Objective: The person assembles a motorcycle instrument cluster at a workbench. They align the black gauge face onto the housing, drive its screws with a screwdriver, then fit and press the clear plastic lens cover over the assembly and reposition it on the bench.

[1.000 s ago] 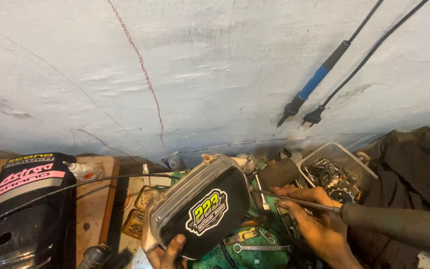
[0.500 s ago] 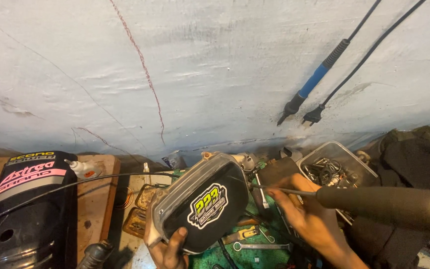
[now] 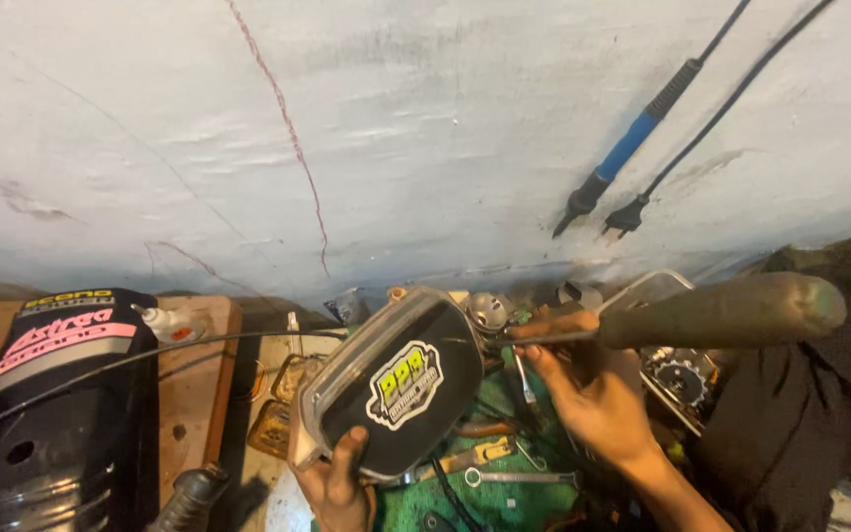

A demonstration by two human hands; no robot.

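My left hand [image 3: 337, 483] grips the lower edge of a black, rounded-rectangular cover [image 3: 396, 384] with a clear rim and a yellow-green sticker, holding it tilted above the bench. My right hand [image 3: 593, 389] holds a screwdriver [image 3: 682, 317] with a thick dark-green handle that sticks out to the right. Its thin metal shaft points left and the tip meets the cover's right edge.
A black motorcycle body panel [image 3: 51, 394] with pink lettering lies at the left on a wooden bench [image 3: 194, 394]. Spanners [image 3: 514, 478] lie on a green mat. A clear tray of metal parts [image 3: 677, 374] sits at the right. A blue-handled soldering iron [image 3: 632, 143] hangs on the wall.
My right hand has lifted the screwdriver from the bench and swung it up; its tip now reaches the cover's right edge. The cover has tilted slightly in my left hand.
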